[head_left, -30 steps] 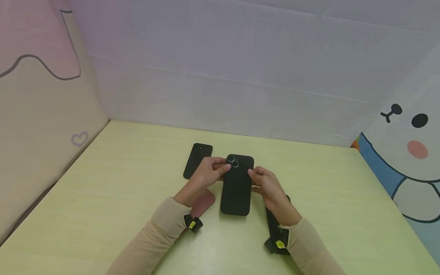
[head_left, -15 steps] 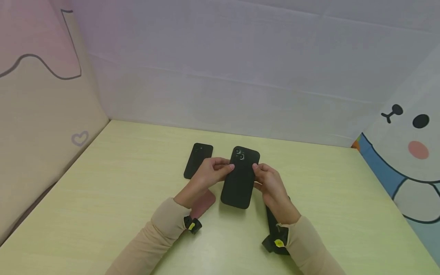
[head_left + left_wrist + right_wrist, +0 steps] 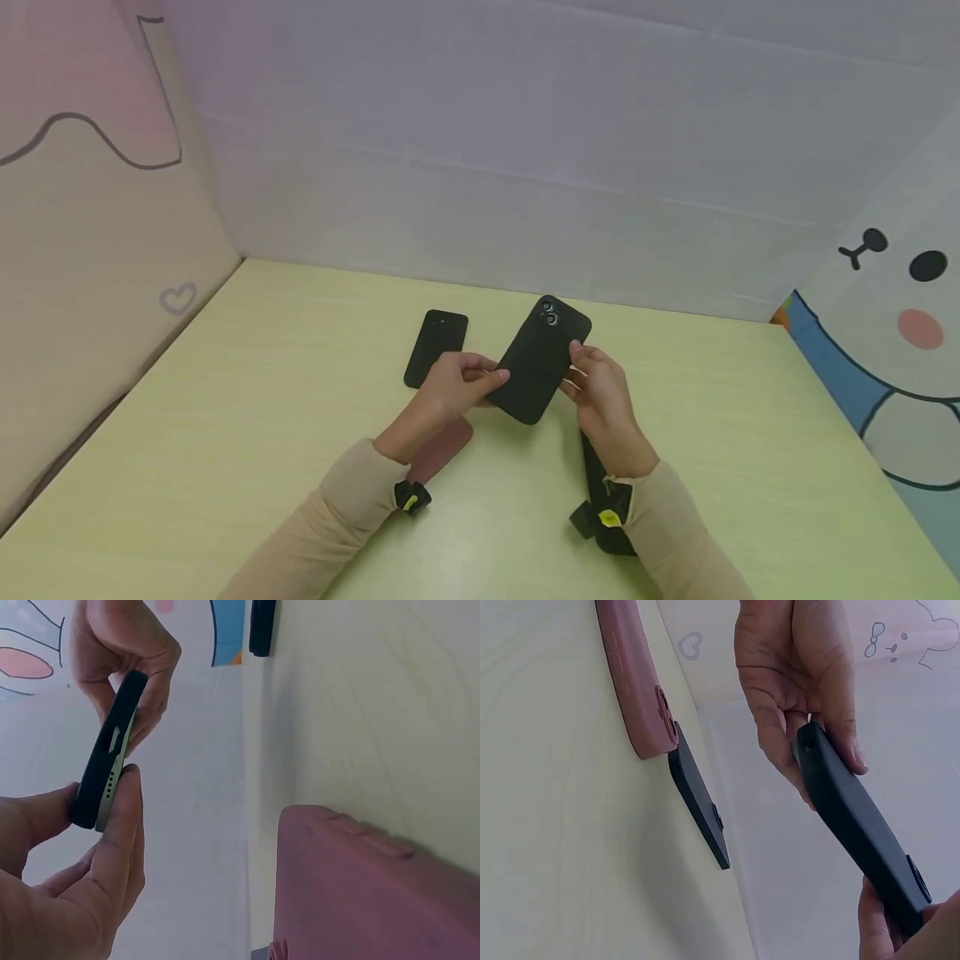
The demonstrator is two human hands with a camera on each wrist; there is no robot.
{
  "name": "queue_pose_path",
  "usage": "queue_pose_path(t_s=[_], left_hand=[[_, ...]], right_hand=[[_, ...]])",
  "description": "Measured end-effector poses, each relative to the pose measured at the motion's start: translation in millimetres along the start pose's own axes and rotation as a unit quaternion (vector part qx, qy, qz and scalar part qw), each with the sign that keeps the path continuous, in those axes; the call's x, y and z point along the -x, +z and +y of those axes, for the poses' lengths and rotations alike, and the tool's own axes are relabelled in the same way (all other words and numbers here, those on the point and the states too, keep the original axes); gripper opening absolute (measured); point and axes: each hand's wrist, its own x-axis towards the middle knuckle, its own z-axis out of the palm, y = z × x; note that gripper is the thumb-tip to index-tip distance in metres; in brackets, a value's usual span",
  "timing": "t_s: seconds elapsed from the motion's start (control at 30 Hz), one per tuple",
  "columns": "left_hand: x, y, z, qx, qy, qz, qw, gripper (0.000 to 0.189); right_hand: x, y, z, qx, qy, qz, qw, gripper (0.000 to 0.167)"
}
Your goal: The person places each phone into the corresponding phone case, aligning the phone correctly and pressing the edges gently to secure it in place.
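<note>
Both hands hold a phone in a black case [image 3: 536,362] above the table, its back with two camera lenses turned up and its top tilted to the right. My left hand [image 3: 450,392] pinches its lower left corner between thumb and fingers. On the upper right edge, my right hand [image 3: 606,400] grips it with the thumb on the back. In the left wrist view a paler phone edge [image 3: 109,796] with small holes stands out along the case's dark rim. The right wrist view shows the case's side [image 3: 862,817]; the phone's screen is hidden.
A thin black phone [image 3: 435,346] lies behind my left hand. Below that forearm is a pink phone case [image 3: 442,450], partly covered. Another black phone or case [image 3: 596,483] lies under my right wrist. Printed cloth walls [image 3: 525,167] enclose the table [image 3: 300,358].
The cased phone has been raised, shifted right and away, and tilted clockwise, with both hands still on it. The things on the table have stayed put.
</note>
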Motion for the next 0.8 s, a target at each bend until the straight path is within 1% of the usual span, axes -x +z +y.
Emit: queue_pose_path(t_s=[0.03, 0.07, 0.13, 0.2, 0.3, 0.43, 0.63, 0.8], left_hand=[[0.0, 0.7, -0.4, 0.002, 0.007, 0.009, 0.9999, 0.03], [-0.1, 1.1, -1.0, -0.002, 0.017, 0.019, 0.9997, 0.029], [0.3, 2.2, -0.9, -0.014, 0.028, 0.038, 0.9988, 0.028], [1.3, 3.1, -0.6, -0.025, 0.039, 0.051, 0.9976, 0.027], [3.3, 4.1, 0.0, -0.035, 0.051, 0.065, 0.996, 0.027], [5.3, 4.3, 1.8, -0.049, 0.064, 0.076, 0.9938, 0.026], [8.7, 2.7, 6.2, -0.054, 0.068, 0.086, 0.9926, 0.025], [10.8, -1.0, 12.1, -0.054, 0.056, 0.086, 0.9932, 0.024]], right_hand=[[0.2, 0, -1, -0.006, 0.001, -0.001, 1.0, 0.016], [0.2, 0, -1, -0.012, 0.002, -0.003, 0.9999, 0.017], [0.2, -1, -1, -0.015, 0.003, -0.007, 0.9999, 0.017], [0.3, -1, -1, -0.016, 0.002, -0.011, 0.9998, 0.017], [0.3, -1, -1, -0.015, 0.001, -0.015, 0.9998, 0.017], [0.5, -1, -2, -0.012, 0.003, -0.022, 0.9997, 0.017], [0.6, -3, -5, -0.004, 0.006, -0.046, 0.9989, 0.017], [0.2, -6, -8, 0.016, -0.003, -0.059, 0.9981, 0.024]])
